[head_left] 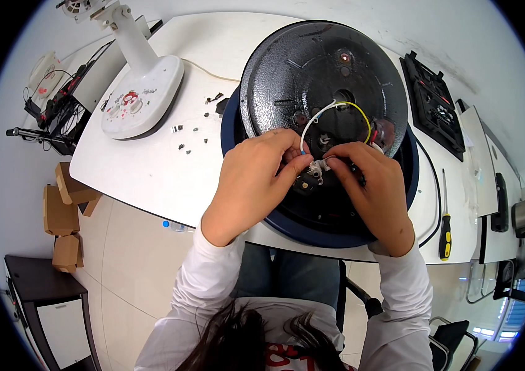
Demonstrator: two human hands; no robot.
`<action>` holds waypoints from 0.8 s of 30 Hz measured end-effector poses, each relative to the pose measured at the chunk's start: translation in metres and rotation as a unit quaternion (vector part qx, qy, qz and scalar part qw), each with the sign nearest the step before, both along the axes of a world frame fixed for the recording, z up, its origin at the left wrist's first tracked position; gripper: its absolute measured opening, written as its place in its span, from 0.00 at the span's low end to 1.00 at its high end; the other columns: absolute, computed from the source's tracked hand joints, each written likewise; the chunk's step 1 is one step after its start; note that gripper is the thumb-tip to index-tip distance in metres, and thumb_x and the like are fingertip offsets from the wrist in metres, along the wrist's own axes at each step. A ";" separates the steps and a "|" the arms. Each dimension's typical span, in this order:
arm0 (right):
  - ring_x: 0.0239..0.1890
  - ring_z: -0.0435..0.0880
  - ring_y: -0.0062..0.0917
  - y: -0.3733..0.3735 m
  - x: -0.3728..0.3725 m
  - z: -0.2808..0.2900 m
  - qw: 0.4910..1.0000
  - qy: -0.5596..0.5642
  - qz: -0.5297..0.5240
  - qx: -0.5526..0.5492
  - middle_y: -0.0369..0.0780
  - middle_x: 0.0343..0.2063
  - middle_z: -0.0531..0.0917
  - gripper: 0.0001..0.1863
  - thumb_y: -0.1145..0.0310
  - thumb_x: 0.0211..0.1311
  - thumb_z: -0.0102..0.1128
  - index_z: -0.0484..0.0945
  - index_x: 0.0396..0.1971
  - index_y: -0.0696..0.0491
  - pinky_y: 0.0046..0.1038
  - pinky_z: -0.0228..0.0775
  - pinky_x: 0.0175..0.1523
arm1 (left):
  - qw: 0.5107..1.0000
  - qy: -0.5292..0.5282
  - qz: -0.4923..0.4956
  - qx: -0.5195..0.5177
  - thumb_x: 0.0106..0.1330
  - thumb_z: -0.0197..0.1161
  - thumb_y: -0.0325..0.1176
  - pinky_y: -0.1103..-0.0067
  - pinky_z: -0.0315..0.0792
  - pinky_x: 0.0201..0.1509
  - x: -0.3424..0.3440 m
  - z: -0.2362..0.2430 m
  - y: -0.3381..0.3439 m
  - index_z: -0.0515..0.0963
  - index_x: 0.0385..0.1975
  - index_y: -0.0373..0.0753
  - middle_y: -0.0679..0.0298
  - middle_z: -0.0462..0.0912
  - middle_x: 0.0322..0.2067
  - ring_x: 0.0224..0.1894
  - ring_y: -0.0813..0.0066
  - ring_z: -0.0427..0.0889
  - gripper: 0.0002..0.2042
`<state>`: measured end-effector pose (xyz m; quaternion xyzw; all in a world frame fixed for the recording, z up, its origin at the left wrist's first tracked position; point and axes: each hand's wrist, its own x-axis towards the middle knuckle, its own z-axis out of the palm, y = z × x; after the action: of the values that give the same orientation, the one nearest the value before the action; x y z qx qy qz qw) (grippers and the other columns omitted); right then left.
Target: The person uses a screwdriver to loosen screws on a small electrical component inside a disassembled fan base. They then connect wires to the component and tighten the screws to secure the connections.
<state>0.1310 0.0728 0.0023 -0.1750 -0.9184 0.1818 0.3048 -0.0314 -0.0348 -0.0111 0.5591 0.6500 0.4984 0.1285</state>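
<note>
A round, glossy black metal shell leans tilted in a dark blue round housing. My left hand is closed, thumb and fingers pinching the lower end of a white wire near its blue sleeve. My right hand is closed beside it, fingertips pinched at a small whitish metal fitting low inside the housing. Exactly what those fingertips grip is hidden. A yellow-green wire arches over the shell and comes down near my right hand.
Small screws and dark bits lie left on the white table. A white appliance base with a post stands far left. On the right are a black tool case, a yellow-black screwdriver and a black cable.
</note>
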 end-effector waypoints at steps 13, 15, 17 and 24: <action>0.33 0.80 0.29 0.020 -0.013 0.019 0.990 0.043 -0.038 0.127 0.35 0.30 0.79 0.08 0.75 0.54 0.63 0.83 0.35 0.51 0.26 0.72 0.36 | 0.999 -0.032 0.026 0.025 0.61 0.62 0.24 0.78 0.70 0.32 -0.001 0.000 0.002 0.76 0.32 0.32 0.58 0.79 0.25 0.27 0.70 0.79 0.04; 0.34 0.79 0.28 0.025 -0.020 0.026 0.986 0.023 -0.036 0.162 0.34 0.30 0.79 0.08 0.74 0.54 0.63 0.82 0.35 0.50 0.27 0.72 0.36 | 0.999 -0.017 0.031 0.024 0.61 0.62 0.22 0.82 0.70 0.32 -0.001 0.000 0.003 0.76 0.33 0.30 0.58 0.79 0.25 0.27 0.75 0.78 0.03; 0.34 0.78 0.28 0.030 -0.027 0.029 0.981 0.016 -0.036 0.190 0.33 0.30 0.79 0.08 0.74 0.54 0.63 0.82 0.35 0.49 0.27 0.72 0.36 | 0.999 0.002 0.040 0.029 0.61 0.62 0.22 0.81 0.70 0.32 -0.001 0.000 0.003 0.76 0.33 0.30 0.58 0.79 0.25 0.26 0.73 0.78 0.04; 0.36 0.78 0.29 0.043 -0.031 0.024 0.971 0.000 -0.071 0.228 0.33 0.30 0.80 0.06 0.73 0.54 0.62 0.80 0.33 0.49 0.28 0.71 0.38 | 0.997 -0.015 0.052 0.051 0.60 0.63 0.27 0.70 0.68 0.31 0.000 -0.004 0.005 0.76 0.30 0.35 0.57 0.77 0.24 0.27 0.59 0.77 0.04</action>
<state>0.1002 0.1163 0.0266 -0.1658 -0.9208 -0.0549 0.3489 -0.0313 -0.0298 -0.0146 0.5230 0.6498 0.5451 0.0841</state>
